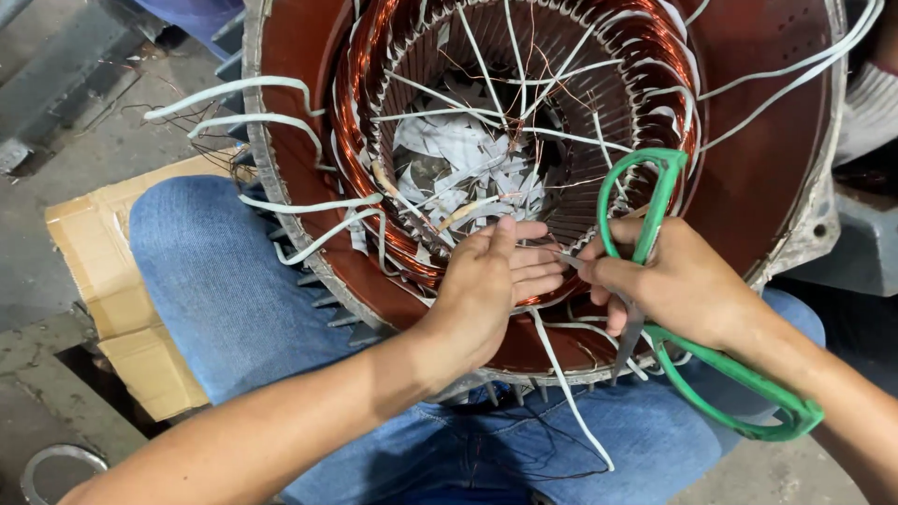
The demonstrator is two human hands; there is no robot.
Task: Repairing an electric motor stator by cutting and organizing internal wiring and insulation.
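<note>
Pressing the copper winding (393,252), the left hand (486,285) lies flat, holding nothing — the right hand (669,285) clasps green scissors (655,234); a slip could nick wire.

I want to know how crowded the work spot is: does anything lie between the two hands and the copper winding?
Nothing visible: left hand rests on the copper wire winding; right hand, with green-handled scissors, is beside it.

Glossy copper wire windings (374,187) shine inside a dull reddish metal housing (767,122) — scissors (730,374) with smooth green plastic handles, matt blue denim (224,299).
</note>
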